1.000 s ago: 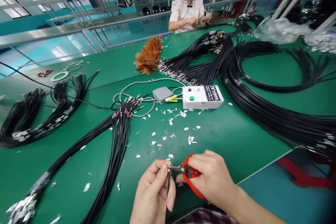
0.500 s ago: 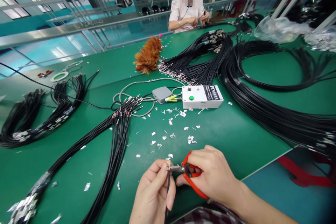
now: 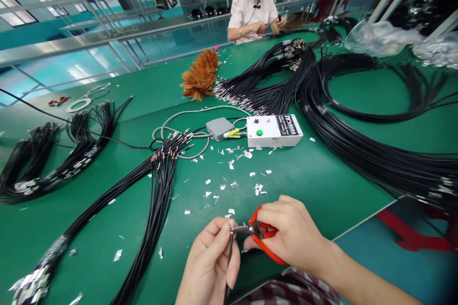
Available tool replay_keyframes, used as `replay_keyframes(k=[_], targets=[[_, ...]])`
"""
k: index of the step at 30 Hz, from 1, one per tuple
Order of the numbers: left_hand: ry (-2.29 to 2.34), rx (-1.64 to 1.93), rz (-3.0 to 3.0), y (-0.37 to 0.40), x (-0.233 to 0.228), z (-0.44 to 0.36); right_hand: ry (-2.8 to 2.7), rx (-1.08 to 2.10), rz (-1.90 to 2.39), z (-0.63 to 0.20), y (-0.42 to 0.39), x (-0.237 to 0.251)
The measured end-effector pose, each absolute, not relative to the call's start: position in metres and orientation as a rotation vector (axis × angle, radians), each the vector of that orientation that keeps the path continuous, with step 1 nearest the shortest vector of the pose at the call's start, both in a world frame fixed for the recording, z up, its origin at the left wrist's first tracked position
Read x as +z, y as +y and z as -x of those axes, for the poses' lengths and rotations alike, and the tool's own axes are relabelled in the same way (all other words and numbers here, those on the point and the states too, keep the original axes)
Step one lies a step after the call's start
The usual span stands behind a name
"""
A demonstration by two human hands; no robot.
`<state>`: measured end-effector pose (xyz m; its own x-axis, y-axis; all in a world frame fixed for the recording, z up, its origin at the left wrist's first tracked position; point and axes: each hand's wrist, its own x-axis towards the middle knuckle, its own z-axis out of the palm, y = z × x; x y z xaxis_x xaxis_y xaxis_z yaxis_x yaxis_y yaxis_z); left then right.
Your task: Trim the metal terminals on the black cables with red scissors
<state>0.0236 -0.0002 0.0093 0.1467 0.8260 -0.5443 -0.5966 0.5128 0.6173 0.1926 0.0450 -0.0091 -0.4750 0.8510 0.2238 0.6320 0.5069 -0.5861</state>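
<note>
Near the front edge of the green table, my left hand (image 3: 213,259) pinches a black cable (image 3: 229,252) close to its end, with thumb and forefinger closed on it. The cable hangs down past my palm. My right hand (image 3: 291,231) is wrapped round red-handled cutting pliers (image 3: 263,238). Their metal jaws point left and meet the cable's tip at my left fingertips. Whether the blades are fully closed on it is too small to tell. Scraps of silver foil (image 3: 259,189) lie on the table just beyond my hands.
A white control box (image 3: 275,136) with a green button stands mid-table beside a grey box (image 3: 219,128). Black cable bundles lie left (image 3: 118,190) and right (image 3: 343,145). Behind are a brown feather duster (image 3: 200,75) and a co-worker (image 3: 252,14) across the table.
Both hands stay almost in place, with the pliers still at the cable's tip. The view has shifted slightly. Across the table, the co-worker's head and hands have moved a little.
</note>
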Motion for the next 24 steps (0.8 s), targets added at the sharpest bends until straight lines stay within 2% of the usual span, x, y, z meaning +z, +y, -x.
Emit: replay_keyframes(k=[14,17,21,24], targets=[[0.928,1.011,-0.258,0.003,0.008,-0.021,-2.285,0.619,1.171,-0.196,0.05,-0.009],[0.976,1.019,-0.246,0.002,0.01,-0.026,-2.158,0.901,1.196,-0.196,0.051,-0.009],[1.032,1.044,-0.273,0.004,0.012,-0.024,-1.52,1.662,1.15,-0.2,0.058,-0.014],[1.136,1.128,-0.451,0.024,0.029,0.007,-1.24,1.779,1.053,-0.208,0.066,-0.019]])
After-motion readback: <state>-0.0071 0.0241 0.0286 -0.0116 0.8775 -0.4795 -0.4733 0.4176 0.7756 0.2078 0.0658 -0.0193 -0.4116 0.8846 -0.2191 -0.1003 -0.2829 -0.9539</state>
